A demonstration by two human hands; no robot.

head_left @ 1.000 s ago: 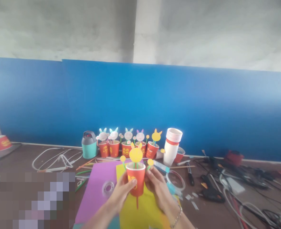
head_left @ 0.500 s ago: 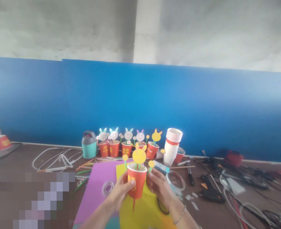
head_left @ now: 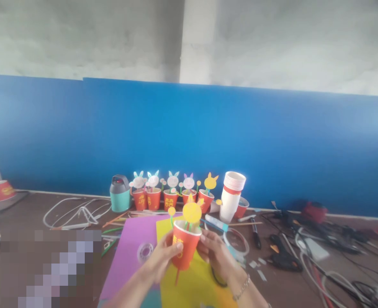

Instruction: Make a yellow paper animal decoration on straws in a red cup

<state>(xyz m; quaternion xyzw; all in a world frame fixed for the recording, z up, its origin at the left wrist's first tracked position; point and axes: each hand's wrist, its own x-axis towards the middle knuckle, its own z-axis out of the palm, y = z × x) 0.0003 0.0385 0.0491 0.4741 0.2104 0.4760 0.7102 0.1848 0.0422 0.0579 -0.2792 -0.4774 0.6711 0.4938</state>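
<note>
A red paper cup with gold characters hangs tilted in the middle of the view, above the coloured sheets. My left hand is wrapped round its left side, thumb across the front. Inside the cup stands a yellow rabbit-head cutout on green stems, with a small yellow disc to its left. A thin reddish stick pokes out below the cup's base. Beside the cup's right rim, my right hand has its fingers bent and closed; what they pinch is hidden.
Behind stands a row of red cups with rabbit cutouts, beside a stack of white cups. Purple paper and yellow paper lie below, with a tape roll. Rightward are a marker, a glue gun and tangled cables.
The cup has shifted slightly right and tipped over to the right. The right-hand yellow disc, seen above my right fingers before, is now out of sight.
</note>
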